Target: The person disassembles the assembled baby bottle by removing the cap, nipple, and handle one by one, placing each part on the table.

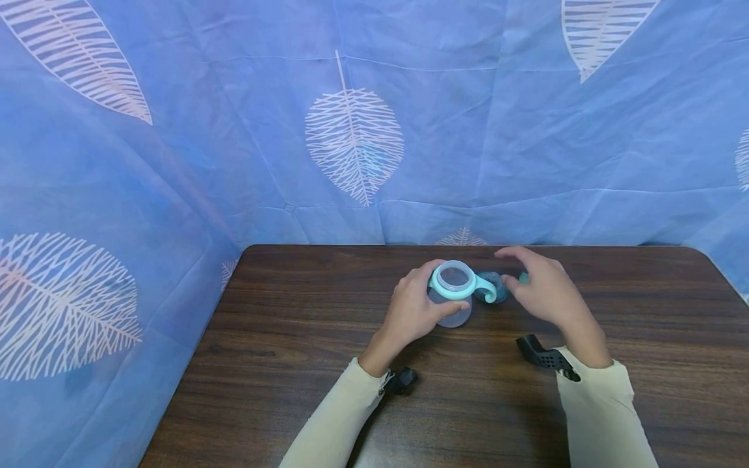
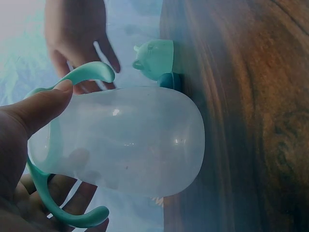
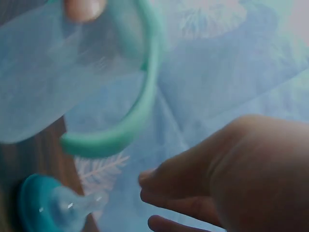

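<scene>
My left hand (image 1: 414,302) grips a translucent baby bottle (image 2: 125,140) around its neck, thumb on one side and fingers on the other. A mint-green ring with two curved handles (image 2: 89,72) sits around the neck, and the bottle's mouth is uncovered. My right hand (image 1: 544,286) is to the right of the bottle, fingers loosely bent and holding nothing. Below it, the right wrist view shows a clear nipple (image 3: 70,205) in a teal collar (image 3: 31,203) on the table. A mint, animal-shaped cap (image 2: 157,58) stands behind, partly hidden by my right hand in the head view.
The dark wood-grain table (image 1: 281,364) ends at a straight far edge just behind the bottle parts. A blue curtain with white leaf prints (image 1: 234,130) hangs behind and along the left. Each wrist carries a black camera mount (image 1: 541,356).
</scene>
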{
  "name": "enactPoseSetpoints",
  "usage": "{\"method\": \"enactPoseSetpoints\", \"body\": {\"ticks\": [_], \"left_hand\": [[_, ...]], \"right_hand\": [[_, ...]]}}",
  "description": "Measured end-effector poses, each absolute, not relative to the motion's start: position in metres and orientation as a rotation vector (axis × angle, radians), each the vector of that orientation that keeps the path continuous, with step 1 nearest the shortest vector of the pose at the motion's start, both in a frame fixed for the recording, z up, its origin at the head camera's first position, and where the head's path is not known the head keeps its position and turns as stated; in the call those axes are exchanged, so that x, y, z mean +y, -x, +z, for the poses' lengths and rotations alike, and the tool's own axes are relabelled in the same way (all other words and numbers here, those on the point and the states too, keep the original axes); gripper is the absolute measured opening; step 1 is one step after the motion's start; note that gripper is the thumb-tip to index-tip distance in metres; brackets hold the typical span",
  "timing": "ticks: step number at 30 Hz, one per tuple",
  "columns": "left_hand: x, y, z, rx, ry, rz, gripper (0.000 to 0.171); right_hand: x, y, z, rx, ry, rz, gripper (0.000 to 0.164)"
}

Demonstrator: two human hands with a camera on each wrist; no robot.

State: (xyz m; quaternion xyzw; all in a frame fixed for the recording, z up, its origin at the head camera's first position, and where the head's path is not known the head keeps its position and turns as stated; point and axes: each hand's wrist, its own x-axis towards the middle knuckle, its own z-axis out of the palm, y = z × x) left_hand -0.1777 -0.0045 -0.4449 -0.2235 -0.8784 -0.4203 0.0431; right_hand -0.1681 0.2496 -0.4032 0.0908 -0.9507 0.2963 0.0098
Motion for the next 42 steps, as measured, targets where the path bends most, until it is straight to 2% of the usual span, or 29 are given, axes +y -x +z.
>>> {"method": "enactPoseSetpoints", "body": {"ticks": [10,20,42], "left_hand": [[-0.005,0.178,-0.443,-2.694,0.685,-1.279,0.076],[-0.005,0.176,-0.442,-2.706,0.682,-1.291,0.077],[-0.006,0.175,-0.442,-2.671,0.695,-1.280,0.081]], "right_hand": [[0.237,0.155,-0.380,-2.879,-0.438,0.989,0.042],[0.231,0.156,-0.385,-2.850,-0.662,0.989,0.040],[0.227,0.156,-0.386,-2.824,-0.692,0.934,0.040]]}}
